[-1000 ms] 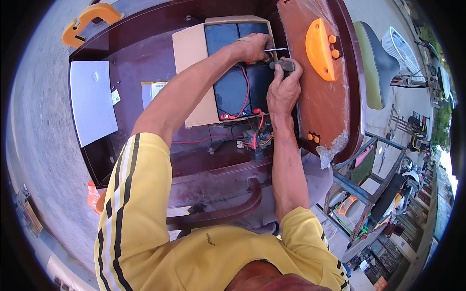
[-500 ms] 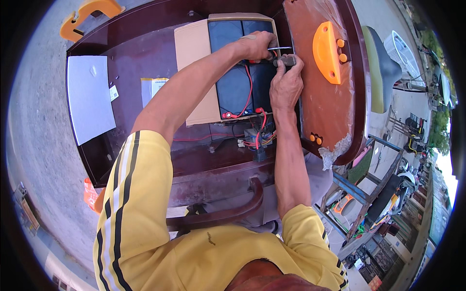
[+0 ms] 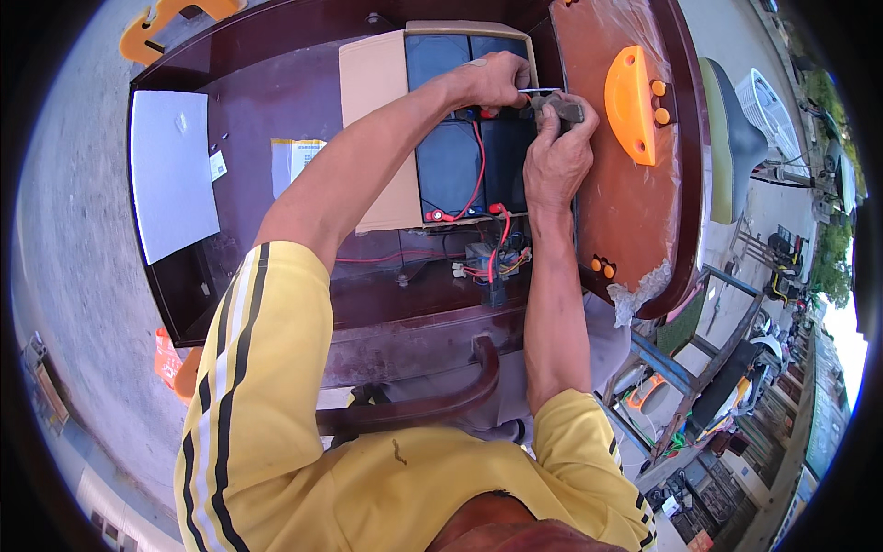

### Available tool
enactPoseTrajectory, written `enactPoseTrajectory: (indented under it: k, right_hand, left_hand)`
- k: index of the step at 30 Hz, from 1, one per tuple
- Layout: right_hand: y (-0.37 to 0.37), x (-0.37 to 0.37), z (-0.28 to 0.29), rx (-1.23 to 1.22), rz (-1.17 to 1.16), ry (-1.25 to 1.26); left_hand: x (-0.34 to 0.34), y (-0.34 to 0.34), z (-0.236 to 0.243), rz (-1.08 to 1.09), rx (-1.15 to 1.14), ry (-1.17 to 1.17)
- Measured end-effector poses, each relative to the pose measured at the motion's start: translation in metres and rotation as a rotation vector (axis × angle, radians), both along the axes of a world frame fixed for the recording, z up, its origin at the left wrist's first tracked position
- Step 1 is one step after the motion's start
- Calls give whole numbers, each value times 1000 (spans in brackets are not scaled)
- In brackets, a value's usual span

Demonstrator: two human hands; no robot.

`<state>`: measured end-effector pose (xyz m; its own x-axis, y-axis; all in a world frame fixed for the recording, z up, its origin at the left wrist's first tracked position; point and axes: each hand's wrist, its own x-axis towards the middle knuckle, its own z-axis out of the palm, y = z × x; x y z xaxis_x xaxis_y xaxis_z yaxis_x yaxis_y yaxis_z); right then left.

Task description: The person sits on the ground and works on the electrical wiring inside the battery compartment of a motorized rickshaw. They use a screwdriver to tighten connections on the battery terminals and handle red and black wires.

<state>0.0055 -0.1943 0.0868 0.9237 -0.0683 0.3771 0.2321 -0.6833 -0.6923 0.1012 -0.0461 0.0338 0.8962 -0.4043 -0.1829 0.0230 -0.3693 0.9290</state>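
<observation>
A cardboard box (image 3: pixel 375 138) holds several dark block batteries (image 3: pixel 448 166) set side by side. Across them runs a red wire (image 3: pixel 478 166) with red-covered terminals at the near edge. My left hand (image 3: pixel 501 78) is closed at the far right of the box, its fingers by a thin silver shaft (image 3: pixel 544 90); whatever else it pinches is hidden. Just nearer and to the right, my right hand (image 3: pixel 558 156) grips a stubby dark grey object (image 3: pixel 570 112), whose kind I cannot make out. Both hands work close together over the batteries' right edge.
The box sits in a dark red metal cargo bed (image 3: pixel 248 110). A grey controller with wires (image 3: pixel 486 262) lies nearer me. A white sheet (image 3: pixel 173 175) leans at the left. At right stands a brown panel (image 3: pixel 589 184) with an orange fitting (image 3: pixel 630 106). A curved rail (image 3: pixel 432 414) crosses before me.
The right hand and its dark object have shifted slightly right, and the object has turned more into view. The left hand has moved a little. The whole view has shifted slightly.
</observation>
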Motion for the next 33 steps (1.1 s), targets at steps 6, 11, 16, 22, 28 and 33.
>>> enactPoseTrajectory:
  k: [6,11,16,22,28,33]
  right_hand:
    - [-3,7,-8,59,35,113]
    - [7,14,-9,-115,94,128]
    - [-4,0,-13,97,53,163]
    - [-15,-57,62,87,264,-18]
    - [-93,-204,151,316,302,-262]
    - [-199,-306,156,614,-335,-365]
  left_hand:
    - [2,12,-8,159,-105,45]
    - [8,17,0,230,-80,46]
    - [6,6,-13,230,-55,59]
    - [19,10,-31,222,-109,61]
    - [26,17,-43,161,-215,77]
    - [28,18,-41,209,-229,100]
